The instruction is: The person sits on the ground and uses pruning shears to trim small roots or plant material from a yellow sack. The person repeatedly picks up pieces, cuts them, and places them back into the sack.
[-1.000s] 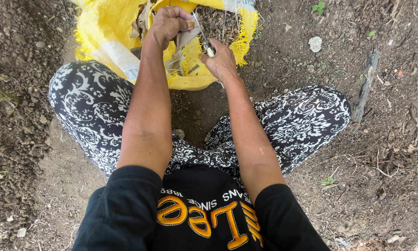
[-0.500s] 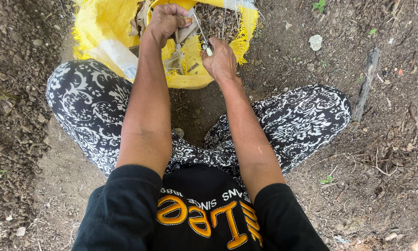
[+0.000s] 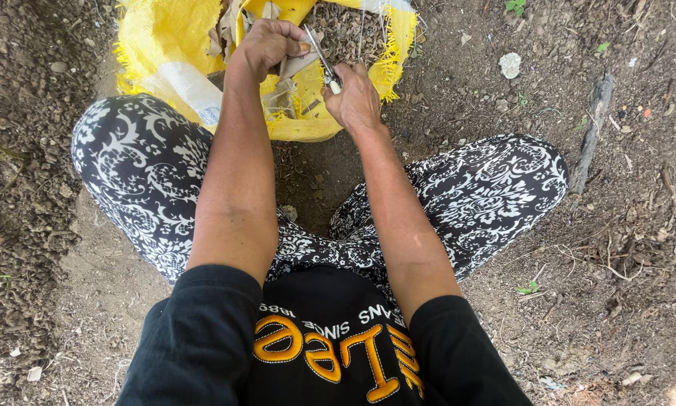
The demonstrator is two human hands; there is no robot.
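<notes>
Head view looks straight down on two bare hands working at the mouth of a yellow woven sack [image 3: 168, 45]. One left hand [image 3: 266, 46] is curled into a fist around pale dried husk-like scraps [image 3: 289, 68], fingers wrapped tight over them. One right hand [image 3: 354, 98] is closed around the handle end of a slim metal tool [image 3: 319, 56], probably small scissors or snips, though the view is too small to be sure. That single tool has its long axis running on a diagonal: its handle end sits in the right hand's grip near the thumb, and its thin tip points up and to the left, toward the left fist, ending just beside the left fingers. It lies between the two hands, above the sack's opening. Inside the sack there is dark dry litter [image 3: 349, 30], with frayed yellow threads along its rim. Both forearms reach forward between two knees in black-and-white patterned trousers [image 3: 138, 162]. Around them is bare brown soil [image 3: 616, 286], with one pale stone [image 3: 510, 65] and one dark stick [image 3: 592, 128] lying to the right, well apart from the hands.
</notes>
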